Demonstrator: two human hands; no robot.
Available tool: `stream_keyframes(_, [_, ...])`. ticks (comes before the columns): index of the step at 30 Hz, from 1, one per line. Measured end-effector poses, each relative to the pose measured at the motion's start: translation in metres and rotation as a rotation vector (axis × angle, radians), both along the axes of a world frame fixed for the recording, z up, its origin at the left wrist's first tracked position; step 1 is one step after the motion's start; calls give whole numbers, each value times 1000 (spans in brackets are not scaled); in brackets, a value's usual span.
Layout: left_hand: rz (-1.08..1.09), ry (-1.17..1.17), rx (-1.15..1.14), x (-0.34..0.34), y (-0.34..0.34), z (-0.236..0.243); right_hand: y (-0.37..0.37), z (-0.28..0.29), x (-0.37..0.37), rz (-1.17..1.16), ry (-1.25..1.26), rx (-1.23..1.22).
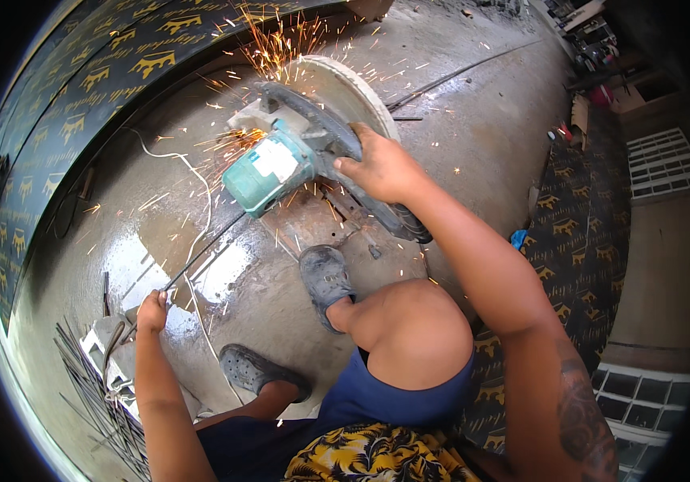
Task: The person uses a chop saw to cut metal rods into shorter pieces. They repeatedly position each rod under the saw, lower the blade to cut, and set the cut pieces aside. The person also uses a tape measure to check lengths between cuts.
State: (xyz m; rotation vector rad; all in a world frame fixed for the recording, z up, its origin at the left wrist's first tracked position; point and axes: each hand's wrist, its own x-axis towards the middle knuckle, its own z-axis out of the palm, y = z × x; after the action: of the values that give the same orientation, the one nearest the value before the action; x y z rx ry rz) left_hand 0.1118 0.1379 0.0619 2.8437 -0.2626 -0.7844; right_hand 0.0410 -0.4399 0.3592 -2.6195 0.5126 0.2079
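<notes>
My right hand [381, 165] is wrapped round the dark handle of a chop saw with a teal motor [268, 170]. Orange sparks [280, 48] spray from the far side of its large guarded disc [353, 88], and more fly out beside the motor. My left hand [151, 312] is closed on a thin dark metal rod [204, 251], which runs toward the saw's base. The spot where disc meets rod is hidden behind the motor and guard.
A white cable [197, 173] trails over the wet concrete floor. Several thin rods [92, 418] lie piled at lower left. My grey clogs [325, 277] are close to the saw. Dark patterned sheeting [80, 120] stands at left; white grid frames [662, 163] are at right.
</notes>
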Motion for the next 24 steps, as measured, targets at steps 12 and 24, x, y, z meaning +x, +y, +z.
stream_keyframes(12, [20,68,-17,3,2,0,7,12,-5,-18,19,19])
stream_keyframes(24, [-20,36,-21,3,3,0,5,4,-5,-26,26,13])
